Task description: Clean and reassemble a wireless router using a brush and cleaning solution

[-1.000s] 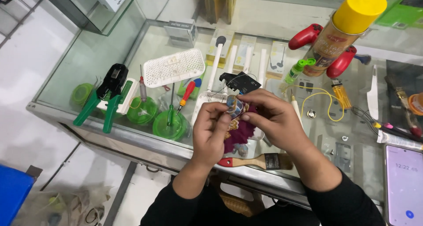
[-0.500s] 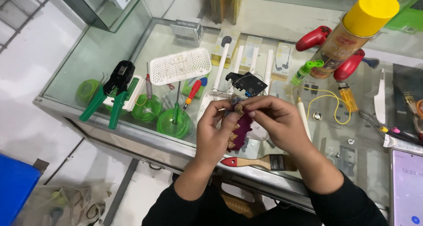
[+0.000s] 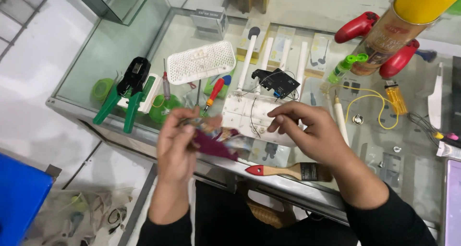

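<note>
My left hand [image 3: 176, 141] grips a small crinkled wrapper with a purple flap [image 3: 214, 145] and a colourful end, held just above the front edge of the glass counter [image 3: 96, 68]. My right hand [image 3: 307, 131] hovers to the right of it, fingers curled and apart, holding nothing, over a white plastic device shell [image 3: 245, 114]. A black circuit board [image 3: 276, 81] with thin wires lies just beyond that hand. A paintbrush with a red-tipped wooden handle [image 3: 283, 170] lies below my right wrist.
On the counter are a green-handled crimping tool [image 3: 127, 90], a white perforated cover [image 3: 201, 63], a red-handled screwdriver [image 3: 213, 92], a yellow-capped spray can [image 3: 398, 25], red game controller [image 3: 370, 30], a yellow wire [image 3: 370, 104] and small screws. A blue bin [image 3: 19, 203] stands at the lower left.
My hands have parted: the left has moved left and down with the wrapper, while the right has let go and drawn right. The camera has shifted slightly.
</note>
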